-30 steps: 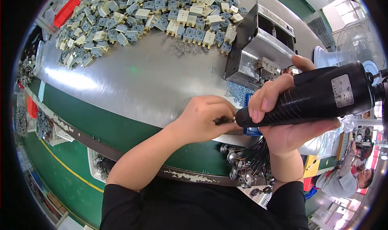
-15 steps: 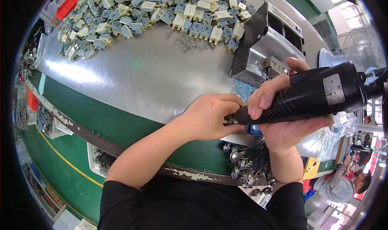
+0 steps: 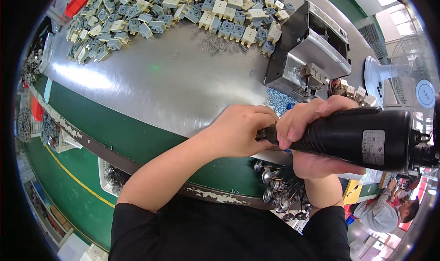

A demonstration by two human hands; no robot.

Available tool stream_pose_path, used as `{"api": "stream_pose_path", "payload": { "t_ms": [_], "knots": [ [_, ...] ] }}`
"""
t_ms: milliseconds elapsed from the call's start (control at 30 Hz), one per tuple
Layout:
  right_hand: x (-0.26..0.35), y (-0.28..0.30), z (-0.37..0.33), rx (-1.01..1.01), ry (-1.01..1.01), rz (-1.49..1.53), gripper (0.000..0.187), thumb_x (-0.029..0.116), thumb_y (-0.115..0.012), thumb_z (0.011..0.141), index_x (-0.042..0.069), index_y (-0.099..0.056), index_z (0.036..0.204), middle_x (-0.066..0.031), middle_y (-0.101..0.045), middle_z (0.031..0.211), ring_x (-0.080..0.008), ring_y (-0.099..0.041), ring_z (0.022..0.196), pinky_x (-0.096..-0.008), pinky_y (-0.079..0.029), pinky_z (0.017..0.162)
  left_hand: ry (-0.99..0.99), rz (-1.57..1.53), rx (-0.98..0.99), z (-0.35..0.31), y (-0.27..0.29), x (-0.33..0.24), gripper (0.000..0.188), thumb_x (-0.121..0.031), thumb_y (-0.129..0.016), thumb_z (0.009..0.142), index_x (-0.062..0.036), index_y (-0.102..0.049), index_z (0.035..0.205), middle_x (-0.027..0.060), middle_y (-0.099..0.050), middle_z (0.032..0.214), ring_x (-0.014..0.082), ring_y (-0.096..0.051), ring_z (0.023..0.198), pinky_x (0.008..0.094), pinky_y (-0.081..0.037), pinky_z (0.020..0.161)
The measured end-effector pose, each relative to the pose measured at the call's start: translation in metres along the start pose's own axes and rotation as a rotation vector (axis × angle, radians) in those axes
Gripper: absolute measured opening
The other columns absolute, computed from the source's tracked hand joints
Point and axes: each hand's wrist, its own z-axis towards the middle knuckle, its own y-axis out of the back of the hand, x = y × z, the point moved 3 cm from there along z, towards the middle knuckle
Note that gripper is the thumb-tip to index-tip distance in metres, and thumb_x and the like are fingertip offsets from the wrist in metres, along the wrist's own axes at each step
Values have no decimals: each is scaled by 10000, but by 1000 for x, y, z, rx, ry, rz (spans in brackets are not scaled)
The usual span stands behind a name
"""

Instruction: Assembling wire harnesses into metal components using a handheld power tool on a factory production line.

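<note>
right hand [image 3: 316,137]: wrapped round the front of a black electric screwdriver [image 3: 357,135], fingers curled fully over the barrel, thumb under it; tool lies about level, nose pointing to the person's left, fat rear end out to the right.
left hand [image 3: 240,130]: closed at the screwdriver's nose, fingertips pinched tight on the tip; whatever small part sits in the pinch is hidden by the fingers, cannot tell what it is.
hands: touching each other at the tool's nose, over the near edge of the table.
table [image 3: 151,82]: shiny metal top with a green front edge, running away from the person.
switch parts [image 3: 183,9]: big heap of grey and cream plastic pieces along the far side of the table, well apart from the hands.
springs [image 3: 213,41]: small loose scatter just in front of the heap.
metal fixture [image 3: 307,54]: boxy steel block with a black top, right of centre, just beyond the hands.
fan [image 3: 405,84]: white, far right, behind the screwdriver.
metal bits [image 3: 279,187]: cluster of small shiny pieces below the table edge, under the right wrist.
</note>
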Motion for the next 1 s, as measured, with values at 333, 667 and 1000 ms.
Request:
{"api": "stream_pose_path", "payload": {
  "t_ms": [333, 667, 1000],
  "knots": [
    [7, -3, 6, 27, 42, -12, 1198, 954, -571, 801, 40, -329, 1536, -116, -586, 755, -236, -584, 563, -366, -502, 529, -39, 21, -29, 2, 0, -1, 261, -215, -856, 775, -78, -737, 962, 42, -741, 1012, 303, -734, 864, 410, -591, 752],
    [40, 26, 25, -32, 152, -110, 1193, 921, -530, 875, 24, -270, 1618, -103, -579, 793, -231, -590, 586, -356, -509, 557, -130, 34, -48, 2, 6, -12, 332, -158, -920, 760, -41, -760, 1027, 113, -769, 1072, 321, -757, 1011, 393, -615, 872],
    [55, 50, 6, 119, -55, -583, 757, 533, -448, 1135, -84, -353, 1562, -165, -695, 1189, -235, -671, 1115, -398, -521, 1023, -427, 94, -111, -9, -6, -21, 331, -74, -951, 715, -54, -760, 985, 116, -785, 983, 318, -779, 994, 433, -629, 857]
  ]
}}
